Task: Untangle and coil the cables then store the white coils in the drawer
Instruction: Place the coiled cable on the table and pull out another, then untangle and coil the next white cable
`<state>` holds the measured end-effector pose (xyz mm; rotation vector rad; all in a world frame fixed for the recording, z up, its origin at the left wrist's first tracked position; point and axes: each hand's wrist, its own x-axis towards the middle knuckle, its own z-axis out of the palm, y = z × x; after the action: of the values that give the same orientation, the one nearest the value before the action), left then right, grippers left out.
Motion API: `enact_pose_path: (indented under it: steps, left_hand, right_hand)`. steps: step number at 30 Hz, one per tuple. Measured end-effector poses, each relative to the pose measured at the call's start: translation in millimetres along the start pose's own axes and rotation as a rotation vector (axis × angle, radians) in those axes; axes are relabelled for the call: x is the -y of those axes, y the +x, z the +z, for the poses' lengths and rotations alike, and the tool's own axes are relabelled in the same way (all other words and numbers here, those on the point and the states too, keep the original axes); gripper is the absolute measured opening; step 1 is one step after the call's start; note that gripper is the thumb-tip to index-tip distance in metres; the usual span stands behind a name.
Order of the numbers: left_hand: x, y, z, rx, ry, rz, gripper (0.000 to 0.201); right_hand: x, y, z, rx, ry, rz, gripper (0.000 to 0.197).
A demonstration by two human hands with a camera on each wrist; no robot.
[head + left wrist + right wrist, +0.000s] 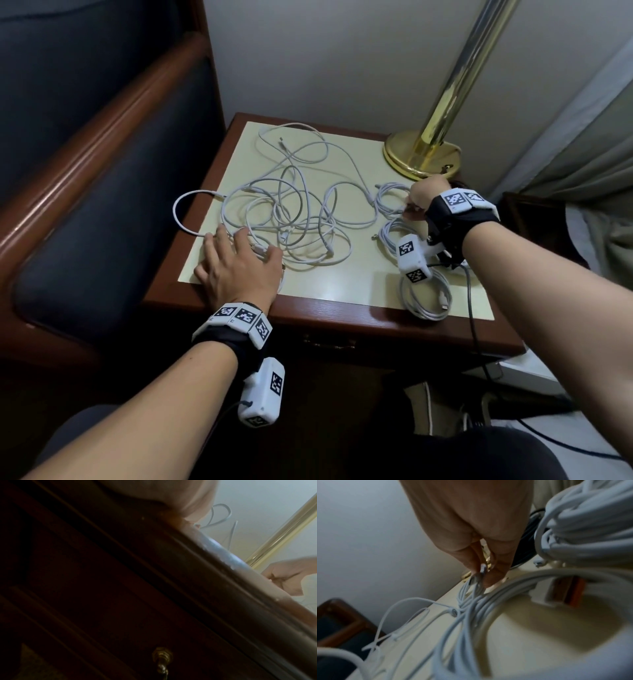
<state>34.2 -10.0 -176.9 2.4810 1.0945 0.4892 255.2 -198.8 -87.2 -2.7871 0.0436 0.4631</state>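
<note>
Brass drawer handle shows left-wrist only.

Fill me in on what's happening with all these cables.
A person is sorting white cables on a small bedside table. The left hand rests flat on the edge of a big loose tangle, which is still unsorted. The right hand pinches the strands of a small coil near the brass lamp base. Two more finished coils lie along the right side. The drawer handle shows below; nothing is stored yet.

wall pale | nightstand wooden | brass lamp | dark armchair | curtain
</note>
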Motion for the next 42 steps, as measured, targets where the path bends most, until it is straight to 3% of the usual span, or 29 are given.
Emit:
enact_pose_path:
  steps: [8,10,13,16,20,22,27,32,37,42]
  left_hand:
    - [2,0,3,-0.013,0.002,0.014,0.055]
    - [2,0,3,-0.019,0.002,0.014,0.058]
    - [2,-1,2,-0.023,-0.009,0.013,0.060]
    - [2,0,2,-0.018,-0.002,0.010,0.054]
    - [2,0,3,-0.015,-0.003,0.008,0.053]
    - [2,0,3,-0.024,-0.008,0.008,0.053]
    - [2,1,3,-0.015,-0.010,0.003,0.056]
    - [0,0,-1,0.006,-0.012,-0.001,0.064]
    - [-1,-2,-14,0.115,-0.031,-0.005,0.064]
    - [0,15,-36,0.407,-0.130,-0.057,0.069]
  right_hand:
    - [13,-4,0,-0.252,-0.084,-0.032,0.014]
    - [24,-17,1,-0.166,-0.055,-0.139,0.020]
    - [38,-31,8,0.083,-0.035,-0.342,0.019]
    - [44,-40,16,0.235,-0.130,-0.356,0.017]
    - [51,-43,20,0.218,-0.350,-0.356,0.017]
    - [53,-43,16,0.114,-0.399,-0.400,0.019]
    - [58,-45,-23,-0.275,0.056,-0.420,0.014]
    - [61,-92,-80,-0.432,0.518,-0.478,0.023]
    - [50,-155,-127,-0.298,0.936,-0.605,0.017]
    - [38,-214,-174,-0.177,1.064,-0.723,0.021]
